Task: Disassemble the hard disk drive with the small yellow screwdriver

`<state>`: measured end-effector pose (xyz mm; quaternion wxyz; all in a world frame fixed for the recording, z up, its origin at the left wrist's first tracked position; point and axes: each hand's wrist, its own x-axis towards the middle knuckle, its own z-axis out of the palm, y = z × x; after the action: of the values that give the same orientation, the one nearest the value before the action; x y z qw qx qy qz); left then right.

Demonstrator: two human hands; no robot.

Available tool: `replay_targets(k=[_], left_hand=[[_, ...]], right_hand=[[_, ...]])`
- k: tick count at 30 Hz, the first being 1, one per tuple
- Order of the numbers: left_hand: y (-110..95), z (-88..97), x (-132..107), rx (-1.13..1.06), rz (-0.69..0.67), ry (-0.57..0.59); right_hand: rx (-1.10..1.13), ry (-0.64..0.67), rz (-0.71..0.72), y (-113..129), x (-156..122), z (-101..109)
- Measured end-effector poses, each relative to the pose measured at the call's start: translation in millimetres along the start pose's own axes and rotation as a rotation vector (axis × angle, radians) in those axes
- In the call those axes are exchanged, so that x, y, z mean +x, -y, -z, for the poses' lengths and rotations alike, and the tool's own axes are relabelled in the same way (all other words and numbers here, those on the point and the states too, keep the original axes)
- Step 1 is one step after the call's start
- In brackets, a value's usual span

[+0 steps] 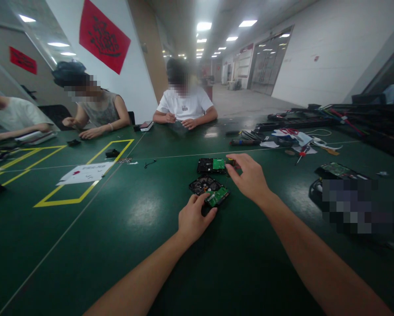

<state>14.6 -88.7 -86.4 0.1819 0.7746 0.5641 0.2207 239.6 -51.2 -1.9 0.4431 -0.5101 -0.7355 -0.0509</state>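
My left hand (194, 218) grips the near edge of a hard drive (218, 196) with a green circuit board facing up, thumb and fingers on either side of its corner. In my right hand (247, 175), the fingertips pinch the yellow and black handle of a screwdriver (230, 162). Its thin shaft points down toward the drive's far right part; whether the tip sits in a screw is too small to tell. A black cooling fan (203, 184) lies just beyond the held drive, partly covered by it. Farther back rests a second hard drive (206, 166), also with a green board.
Cables and tools (282, 138) lie at the back right, with a red screwdriver (302, 154) beside them. A circuit board (343, 170) is at the right. Yellow tape (58, 203) frames a paper sheet (84, 173) at left. Several people sit across the green table (144, 263).
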Motion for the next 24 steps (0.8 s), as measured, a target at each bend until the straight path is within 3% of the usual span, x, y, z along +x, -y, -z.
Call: replay_targets(k=[17, 24], left_hand=[[-1.2, -0.4, -0.7, 0.004, -0.004, -0.011], [-0.4, 0.1, -0.9, 0.010, -0.018, -0.016]], right_hand=[[-0.038, -0.031, 0.005, -1.4, -0.9, -0.3], [0.010, 0.038, 0.041, -2.7, 2.3, 3.1]])
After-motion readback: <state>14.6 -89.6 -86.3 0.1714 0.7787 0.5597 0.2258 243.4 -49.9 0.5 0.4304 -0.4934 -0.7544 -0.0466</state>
